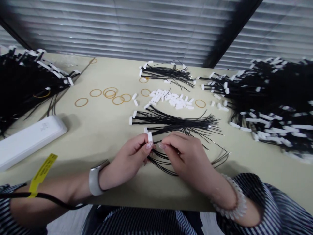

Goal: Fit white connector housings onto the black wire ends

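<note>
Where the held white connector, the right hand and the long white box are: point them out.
Held white connector point(150, 137): head view, on its white body.
Right hand point(190, 156): head view, on the back of the hand.
Long white box point(31, 137): head view, on its top face.

Small white rectangular connector point(150, 137), held nearly upright, slim black wires point(160, 160) just below, bowed loosely rightward

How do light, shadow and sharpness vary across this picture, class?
Head view: the right-hand pile of black wires looks soft and smeared toward the picture's edge; head view: a soft shadow lies on the table beside the white box, and another below the left hand; head view: the loose white connectors look bright, with little surface detail.
</note>
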The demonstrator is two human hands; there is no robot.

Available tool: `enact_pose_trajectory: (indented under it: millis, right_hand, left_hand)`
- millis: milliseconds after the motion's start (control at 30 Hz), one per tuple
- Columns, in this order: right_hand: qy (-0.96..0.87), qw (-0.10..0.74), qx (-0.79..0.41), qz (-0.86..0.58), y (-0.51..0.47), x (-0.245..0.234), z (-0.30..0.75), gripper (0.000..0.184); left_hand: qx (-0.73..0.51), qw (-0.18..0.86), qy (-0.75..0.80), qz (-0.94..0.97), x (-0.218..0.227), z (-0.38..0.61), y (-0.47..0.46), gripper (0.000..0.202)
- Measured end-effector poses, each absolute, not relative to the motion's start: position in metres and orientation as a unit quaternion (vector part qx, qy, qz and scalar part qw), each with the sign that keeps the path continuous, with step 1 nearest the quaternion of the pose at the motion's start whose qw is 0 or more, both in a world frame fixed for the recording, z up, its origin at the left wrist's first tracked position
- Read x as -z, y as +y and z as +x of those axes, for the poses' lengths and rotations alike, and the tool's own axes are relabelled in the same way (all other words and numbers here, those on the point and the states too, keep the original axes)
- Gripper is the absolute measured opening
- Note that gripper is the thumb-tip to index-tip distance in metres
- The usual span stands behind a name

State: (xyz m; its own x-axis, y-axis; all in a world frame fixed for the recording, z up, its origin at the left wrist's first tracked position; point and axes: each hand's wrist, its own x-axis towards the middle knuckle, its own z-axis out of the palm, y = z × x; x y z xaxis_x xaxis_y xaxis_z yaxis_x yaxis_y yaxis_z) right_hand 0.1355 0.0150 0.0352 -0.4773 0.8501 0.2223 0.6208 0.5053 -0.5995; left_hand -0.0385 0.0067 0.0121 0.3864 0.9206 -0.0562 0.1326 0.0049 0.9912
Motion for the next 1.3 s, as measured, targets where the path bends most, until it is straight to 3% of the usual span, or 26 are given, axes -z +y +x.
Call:
enact_pose_trajectory:
  millis: [300, 767, 1300]
  right_hand:
    - [-0.887, 0.154, -0.020, -0.434, 0.012, -0.036, 0.135, 0.016]
    - [-0.894, 0.178, 0.049, -0.409, 0.009, -0.031, 0.130, 0.014]
    - [-0.899, 0.207, 0.019, -0.386, 0.018, -0.030, 0.139, 0.018]
  left_hand:
    - [-0.341, 0.535, 0.437, 0.637, -0.012, -0.038, 0.005, 0.027]
    - [-0.353, 0.504, 0.453, 0.646, -0.011, -0.037, 0.002, 0.025]
    - [-0.393, 0.531, 0.437, 0.611, -0.009, -0.035, 0.009, 0.024]
